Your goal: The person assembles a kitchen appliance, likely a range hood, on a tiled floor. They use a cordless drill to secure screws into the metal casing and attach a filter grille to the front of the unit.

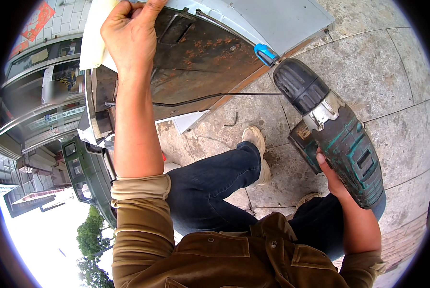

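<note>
The right hand wraps shut around the grip of a worn cordless drill, at three o'clock. Farther out, at eleven o'clock, the left hand clamps its curled fingers on the tipped appliance's rusty underside.

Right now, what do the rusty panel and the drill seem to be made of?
The rusty panel looks like bare sheet steel: brown rust patches and pressed ridges. The drill in the right hand seems dark plastic with teal trim, scuffed and dirty, and its collar looks like shiny metal.
</note>
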### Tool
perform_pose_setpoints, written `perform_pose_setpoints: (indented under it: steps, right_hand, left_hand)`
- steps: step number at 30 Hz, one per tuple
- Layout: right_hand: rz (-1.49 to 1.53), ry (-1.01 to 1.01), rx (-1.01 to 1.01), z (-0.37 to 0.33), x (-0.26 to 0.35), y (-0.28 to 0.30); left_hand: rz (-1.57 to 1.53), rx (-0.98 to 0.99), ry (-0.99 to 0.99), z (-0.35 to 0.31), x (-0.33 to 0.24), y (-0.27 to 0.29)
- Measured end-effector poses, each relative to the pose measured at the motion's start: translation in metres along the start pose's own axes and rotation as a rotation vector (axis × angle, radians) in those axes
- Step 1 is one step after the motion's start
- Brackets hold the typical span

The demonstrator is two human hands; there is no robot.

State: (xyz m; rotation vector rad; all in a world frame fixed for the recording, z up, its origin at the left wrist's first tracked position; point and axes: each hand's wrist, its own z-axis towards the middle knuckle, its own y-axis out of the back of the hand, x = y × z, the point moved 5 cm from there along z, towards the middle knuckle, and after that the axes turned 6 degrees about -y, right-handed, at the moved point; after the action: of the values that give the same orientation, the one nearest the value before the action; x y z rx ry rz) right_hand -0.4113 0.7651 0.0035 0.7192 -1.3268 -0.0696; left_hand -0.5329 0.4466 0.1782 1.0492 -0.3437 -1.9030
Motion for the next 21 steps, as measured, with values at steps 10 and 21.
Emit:
perform_pose_setpoints:
  steps: [10,21]
  right_hand:
    - [0.31,-0.243,0.086,-0.008,-0.022,-0.018]
    - [0.329,-0.268,0.059,-0.011,-0.028,-0.02]
  left_hand:
    - [-0.04,-0.031,0.105,-0.007,-0.019,-0.012]
    - [-0.006,-0.022,0.097,-0.008,-0.022,-0.012]
